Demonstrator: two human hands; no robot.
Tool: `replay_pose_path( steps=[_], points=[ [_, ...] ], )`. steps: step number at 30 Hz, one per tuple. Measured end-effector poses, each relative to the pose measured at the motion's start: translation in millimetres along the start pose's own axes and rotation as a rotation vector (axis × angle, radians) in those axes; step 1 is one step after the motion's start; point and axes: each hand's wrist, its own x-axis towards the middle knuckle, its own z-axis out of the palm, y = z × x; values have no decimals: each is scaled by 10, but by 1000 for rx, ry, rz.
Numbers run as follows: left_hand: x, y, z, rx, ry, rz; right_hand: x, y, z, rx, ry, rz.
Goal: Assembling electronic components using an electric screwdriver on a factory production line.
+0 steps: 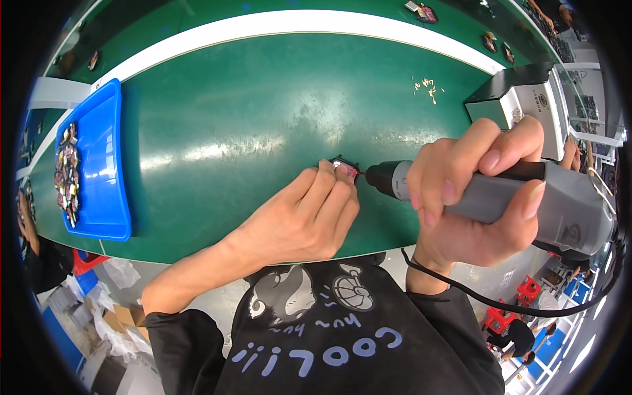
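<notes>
My left hand (299, 217) pinches a small black part with a pink-red area (351, 172) against the green bench. Its fingertips hide most of that part. Wrapped in my right hand (477, 181) is a grey electric screwdriver (573, 204) with a black nose, lying nearly level and pointing left. The thin bit reaches the right edge of the small part; whether it sits in a screw is too small to tell. A black cord runs from the screwdriver's rear and curves below my right wrist.
A blue tray (105, 171) at the left holds a pile of small parts (68, 174). Several tiny brass-coloured pieces (429, 89) lie at the back right, near a black and white box-shaped device (526, 99). Beyond the white strip (296, 22) lie more small parts. Other people work nearby.
</notes>
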Motion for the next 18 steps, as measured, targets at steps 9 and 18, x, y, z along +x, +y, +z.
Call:
replay_pose_path(
  steps=[9, 18],
  points=[
    [10, 2, -14, -34, -15, -4, -27, 54, -52, 51, -22, -30],
    [27, -11, 22, -15, 54, -8, -36, 45, -71, 69, -9, -21]
  ],
)
